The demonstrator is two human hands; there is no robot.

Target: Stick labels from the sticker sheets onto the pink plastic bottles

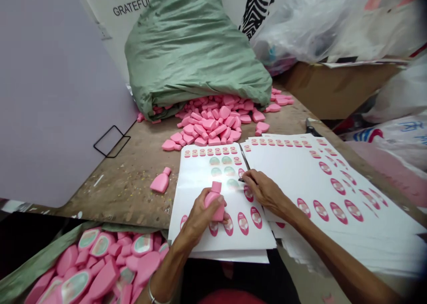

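Note:
My left hand [197, 217] is closed around a small pink toy-like bottle [216, 201], its cap pointing up, over the lower half of a white sticker sheet [200, 184]. The sheet carries small labels along the top, pale green ones in the middle and pink oval ones lower down. My right hand [263, 188] pinches a slim metal tool [245, 157] at the sheet's right side, near the green labels; its exact kind is unclear. Left of the sheet, one pink bottle [160, 181] lies on the wooden table [133, 179].
A green cloth sack [196, 50] spills a heap of pink bottles [213, 123] at the back. More sticker sheets [283, 175] are stacked on the right, near a black-handled tool [312, 128]. Labelled bottles [100, 264] fill a container at lower left. A black wire stand [111, 141] is at left.

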